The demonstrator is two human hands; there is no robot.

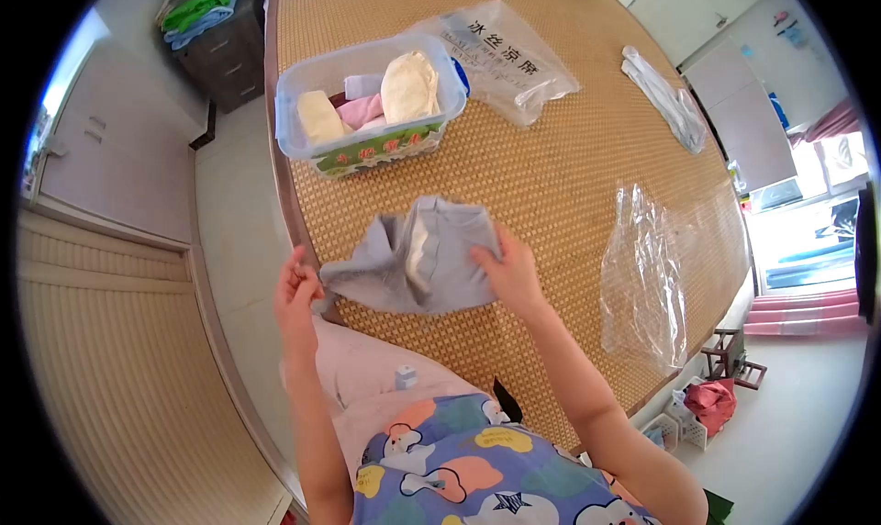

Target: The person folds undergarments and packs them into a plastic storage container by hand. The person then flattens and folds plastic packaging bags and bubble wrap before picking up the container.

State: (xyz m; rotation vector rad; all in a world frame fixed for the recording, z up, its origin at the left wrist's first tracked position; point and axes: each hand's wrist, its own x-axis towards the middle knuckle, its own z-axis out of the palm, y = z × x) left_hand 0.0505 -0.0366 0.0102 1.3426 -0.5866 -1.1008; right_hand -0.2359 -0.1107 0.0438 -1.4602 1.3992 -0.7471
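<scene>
Centre: my right hand [512,272] pinches cloth [456,254]; my left hand [297,297] half-curls, hold unclear. Apparently straightening; next needs two-handed grip.

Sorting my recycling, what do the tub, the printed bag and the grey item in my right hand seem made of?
Tub: probably rigid plastic, glossy, its pale-blue walls translucent. Printed bag: clear, shiny film, likely plastic, given the creased glints. Grey item: soft matte fabric, judging by its loose folds; fibre unclear.
</scene>
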